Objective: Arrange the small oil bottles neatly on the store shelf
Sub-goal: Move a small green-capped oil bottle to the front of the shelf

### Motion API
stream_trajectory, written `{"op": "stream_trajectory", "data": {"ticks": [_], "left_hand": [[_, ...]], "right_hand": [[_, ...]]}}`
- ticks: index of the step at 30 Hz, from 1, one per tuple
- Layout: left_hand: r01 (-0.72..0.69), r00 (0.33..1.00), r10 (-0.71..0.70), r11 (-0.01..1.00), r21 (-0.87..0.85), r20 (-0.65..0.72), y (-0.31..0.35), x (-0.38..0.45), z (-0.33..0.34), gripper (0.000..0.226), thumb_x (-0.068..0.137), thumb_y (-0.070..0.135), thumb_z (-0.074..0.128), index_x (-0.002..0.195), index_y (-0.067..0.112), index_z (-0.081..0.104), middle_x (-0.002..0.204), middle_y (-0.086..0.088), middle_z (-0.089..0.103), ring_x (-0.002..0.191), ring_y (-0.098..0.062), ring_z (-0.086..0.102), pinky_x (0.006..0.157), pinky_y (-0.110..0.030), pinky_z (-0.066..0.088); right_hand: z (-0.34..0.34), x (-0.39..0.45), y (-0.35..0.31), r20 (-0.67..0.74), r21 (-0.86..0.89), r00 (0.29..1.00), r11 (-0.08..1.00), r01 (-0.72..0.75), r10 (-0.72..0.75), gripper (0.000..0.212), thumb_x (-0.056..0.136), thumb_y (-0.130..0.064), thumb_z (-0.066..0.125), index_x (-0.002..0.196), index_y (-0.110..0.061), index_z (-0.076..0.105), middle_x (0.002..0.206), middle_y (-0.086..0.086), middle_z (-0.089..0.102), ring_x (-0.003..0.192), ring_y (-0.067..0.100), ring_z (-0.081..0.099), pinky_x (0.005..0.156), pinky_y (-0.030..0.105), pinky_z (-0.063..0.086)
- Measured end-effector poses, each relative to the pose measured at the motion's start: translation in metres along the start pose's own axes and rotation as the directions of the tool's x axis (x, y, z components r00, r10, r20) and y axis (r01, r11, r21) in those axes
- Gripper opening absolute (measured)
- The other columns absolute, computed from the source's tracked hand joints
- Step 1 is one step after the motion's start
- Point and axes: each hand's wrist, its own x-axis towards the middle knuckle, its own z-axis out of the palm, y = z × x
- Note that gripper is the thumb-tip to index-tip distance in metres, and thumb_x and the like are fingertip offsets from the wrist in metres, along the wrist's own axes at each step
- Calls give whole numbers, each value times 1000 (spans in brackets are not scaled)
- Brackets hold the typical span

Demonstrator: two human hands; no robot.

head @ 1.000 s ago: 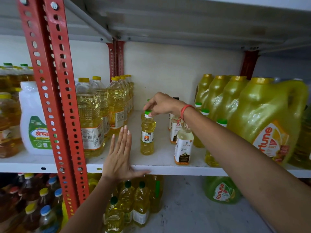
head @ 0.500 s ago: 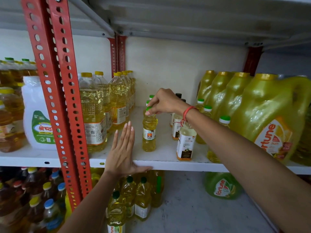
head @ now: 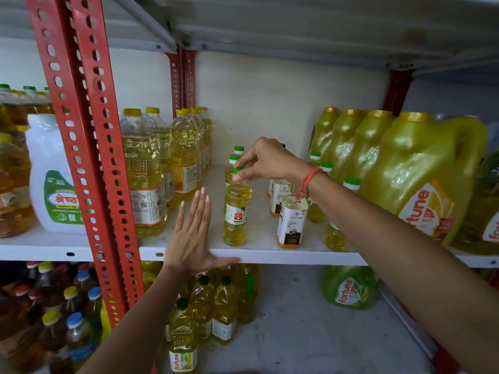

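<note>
Since a moment ago, the small oil bottle (head: 235,211) is sitting a little nearer the front edge of the shelf (head: 270,256), and my fingers are staying on its green cap (head: 238,170). My right hand (head: 266,160) is pinching that cap from above. My left hand (head: 190,233) is lying flat and spread out on the shelf edge, holding nothing. The bottle is standing upright, first in a row with two more green-capped bottles (head: 234,157) right behind it. White coconut oil bottles (head: 291,222) are standing near on the right, and tall oil bottles (head: 143,179) on the left. To do this well, I think I should be sliding it slowly, keeping it straight so it is not tipping. I should be turning the label to the front and lining it up with the ones behind.
</note>
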Motion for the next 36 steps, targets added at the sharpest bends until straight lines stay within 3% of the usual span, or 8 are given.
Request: {"op": "stream_trajectory", "data": {"ticks": [5,8,13,21,28,36], "left_hand": [[-1,1000,1,1000,7,2,0,0,-1,147,59,100,41,156,-4,1,166,-20,-2,154,-32,0,124,-51,-3],[-3,1000,3,1000,7,1,0,0,-1,147,60,100,41,156,-4,1,166,-20,-2,154,-32,0,123,-52,-1],[-3,1000,3,1000,14,4,0,0,0,147,60,101,40,156,-4,2,167,-20,-2,154,-32,0,123,-52,-1],[-13,1000,13,1000,18,9,0,-2,0,146,61,100,40,156,-4,2,166,-21,-1,154,-32,1,123,-53,2],[-7,1000,6,999,40,28,0,-1,1,145,62,101,36,155,-5,3,166,-20,-1,154,-31,0,122,-52,2],[42,996,-42,999,-6,-76,2,-18,-6,128,74,92,31,156,-4,6,166,-19,2,154,-30,3,123,-53,1]], "right_hand": [[2,-1,0,17,18,1000,1000,0,0,42,72,-22,83,110,-4,74,96,13,78,83,22,75,69,10,53],[2,0,-1,34,34,999,999,-1,0,43,73,-20,83,111,-3,73,96,14,78,76,15,73,70,10,55],[2,2,-3,52,49,999,999,-9,6,43,72,-20,83,111,-4,73,97,15,78,91,24,75,86,25,59],[6,4,-3,57,72,998,997,-27,22,44,71,-20,84,111,-6,73,98,13,78,91,21,76,74,15,59],[9,5,-2,45,97,999,995,-26,22,46,71,-18,84,113,-6,72,103,14,77,92,23,75,84,30,61],[10,-7,1,-2,48,999,998,-38,38,65,73,-39,80,127,-8,63,123,13,69,108,24,68,95,40,56]]}}
